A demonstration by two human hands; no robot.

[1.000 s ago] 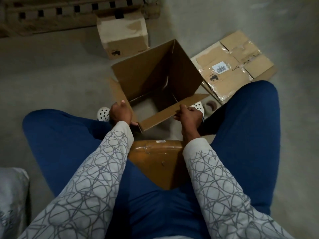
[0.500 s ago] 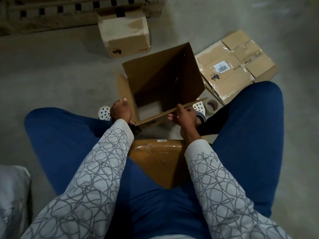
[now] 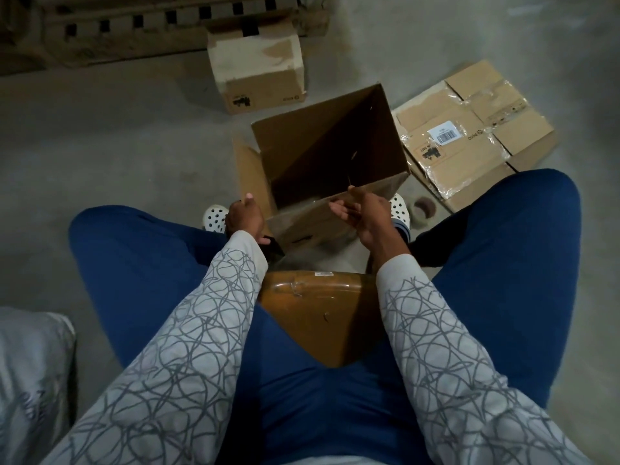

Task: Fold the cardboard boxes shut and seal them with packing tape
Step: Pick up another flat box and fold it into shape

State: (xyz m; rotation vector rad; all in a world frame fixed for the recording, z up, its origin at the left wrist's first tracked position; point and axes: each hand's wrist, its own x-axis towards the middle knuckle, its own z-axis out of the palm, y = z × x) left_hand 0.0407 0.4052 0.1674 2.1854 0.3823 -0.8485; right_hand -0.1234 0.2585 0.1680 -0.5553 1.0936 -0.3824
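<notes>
An open cardboard box [image 3: 322, 146] stands on the floor between my feet, its dark inside facing me. My left hand [image 3: 244, 217] grips the left flap [image 3: 250, 176] at its near corner, thumb up along the cardboard. My right hand [image 3: 364, 213] rests against the outer face of the near flap [image 3: 379, 191], fingers fairly straight and thumb at the flap's top edge. That flap stands almost upright. A roll of packing tape [image 3: 423, 210] lies on the floor just right of my right foot, untouched.
A closed small box [image 3: 258, 68] sits behind the open one, before a wooden pallet [image 3: 134, 28]. A flattened, taped box [image 3: 469, 135] lies at the right. I sit on an orange stool [image 3: 318, 303]. A grey sack [image 3: 30, 364] is at my left.
The near flap has swung up from lying outward to almost upright. My right hand has loosened from gripping its edge to lying against it. The box has turned slightly; my left hand kept its grip.
</notes>
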